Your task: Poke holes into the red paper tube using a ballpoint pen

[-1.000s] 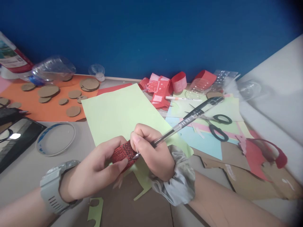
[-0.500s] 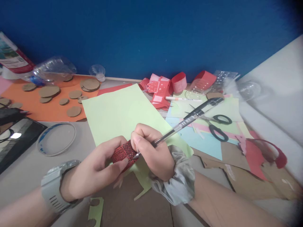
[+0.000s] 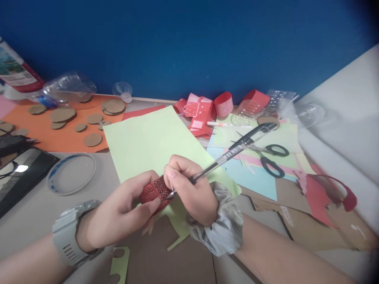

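My left hand (image 3: 130, 205) is closed around a small red piece with black pen marks (image 3: 152, 191), thumb on the near side and fingers behind it. Part of the red piece is hidden by both hands. A clear-barrelled black pen (image 3: 225, 159) is gripped in my right hand (image 3: 189, 189), its tip touching the red surface close to my left thumb. Beneath and beyond the hands lies a light green paper sheet (image 3: 148, 138), its near edge cut away unevenly.
Scissors (image 3: 271, 157) rest on coloured papers at the right. Red paper loops (image 3: 223, 104) stand by the blue wall. Cardboard discs (image 3: 62, 114) lie on orange paper (image 3: 26, 138) at the left, near a tape ring (image 3: 71, 192) and a plastic bottle (image 3: 69, 86).
My hands, the pen and the red piece look almost the same as before. The view has shifted very slightly.
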### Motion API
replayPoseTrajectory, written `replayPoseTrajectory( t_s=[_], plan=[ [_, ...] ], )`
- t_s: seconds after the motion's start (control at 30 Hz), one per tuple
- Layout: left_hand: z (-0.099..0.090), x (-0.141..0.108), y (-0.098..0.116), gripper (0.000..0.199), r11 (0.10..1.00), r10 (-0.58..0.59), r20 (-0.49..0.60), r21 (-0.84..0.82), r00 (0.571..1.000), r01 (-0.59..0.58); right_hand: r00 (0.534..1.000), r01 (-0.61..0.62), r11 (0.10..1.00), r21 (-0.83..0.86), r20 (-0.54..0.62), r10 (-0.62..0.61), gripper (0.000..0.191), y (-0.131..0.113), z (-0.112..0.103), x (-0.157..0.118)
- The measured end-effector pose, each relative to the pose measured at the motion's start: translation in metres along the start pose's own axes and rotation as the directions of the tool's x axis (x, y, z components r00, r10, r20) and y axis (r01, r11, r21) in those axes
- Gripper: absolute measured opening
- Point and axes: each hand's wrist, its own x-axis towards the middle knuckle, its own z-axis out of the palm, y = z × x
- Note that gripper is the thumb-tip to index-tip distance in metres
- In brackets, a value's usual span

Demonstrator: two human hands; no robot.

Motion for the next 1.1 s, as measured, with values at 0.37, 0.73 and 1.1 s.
replayPoseTrajectory(
  t_s=[0.37,0.73,1.1],
  plan=[
    [0.001,0.0,-0.001,0.018,0.999,-0.022,0.001,-0.043,1.0,0.022,0.999,0.011,1.0,0.018,-0.032,-0.01,0.034,0.004,0.001,-0.003],
    [-0.004,0.004,-0.005,0.019,0.997,0.006,0.053,-0.078,0.999,-0.002,0.995,0.085,0.994,0.071,-0.05,-0.081,0.036,0.01,-0.001,-0.006],
    [0.0,0.002,0.001,0.02,0.997,-0.048,-0.023,-0.055,0.999,0.046,0.998,0.05,0.999,-0.019,-0.028,-0.051,0.036,0.006,-0.002,-0.006]
  ],
)
